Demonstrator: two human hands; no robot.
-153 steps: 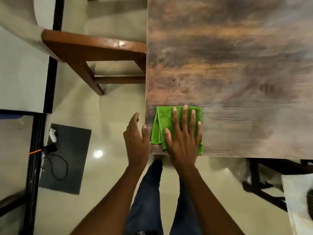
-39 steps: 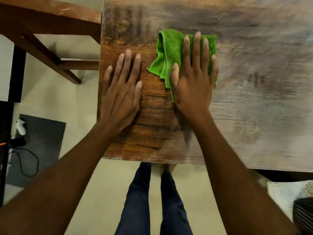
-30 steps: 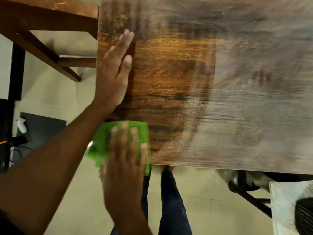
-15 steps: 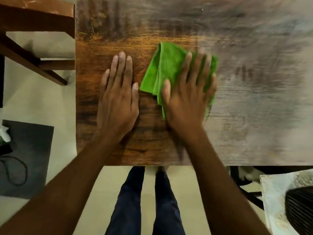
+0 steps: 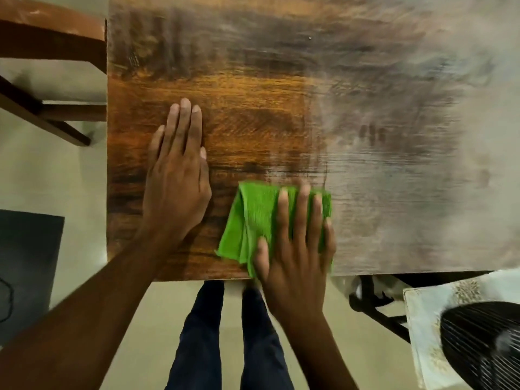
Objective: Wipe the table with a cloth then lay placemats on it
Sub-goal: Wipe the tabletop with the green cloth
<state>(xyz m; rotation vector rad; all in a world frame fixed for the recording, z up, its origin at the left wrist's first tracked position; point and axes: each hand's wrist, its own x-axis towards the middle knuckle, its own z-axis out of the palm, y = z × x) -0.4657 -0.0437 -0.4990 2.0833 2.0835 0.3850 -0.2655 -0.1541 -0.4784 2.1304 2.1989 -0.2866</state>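
Note:
A folded green cloth [image 5: 253, 220] lies on the wooden table [image 5: 253, 102] close to its near edge. My right hand [image 5: 295, 249] presses flat on the cloth with fingers spread, covering its right half. My left hand [image 5: 177, 178] rests flat on the bare wood just left of the cloth, fingers together, holding nothing. The left part of the tabletop looks dark and warm brown; the right part looks pale and dusty grey. No placemats are in view.
A wooden chair [image 5: 53, 52] stands off the table's left edge. A dark mat [image 5: 28, 263] lies on the floor at left. At lower right sit a pale surface [image 5: 422, 319] and a black ribbed object [image 5: 484, 347]. My legs stand below the near edge.
My right hand has dragged the green cloth back from the middle of the table toward the near edge. My left hand stays flat on the wood.

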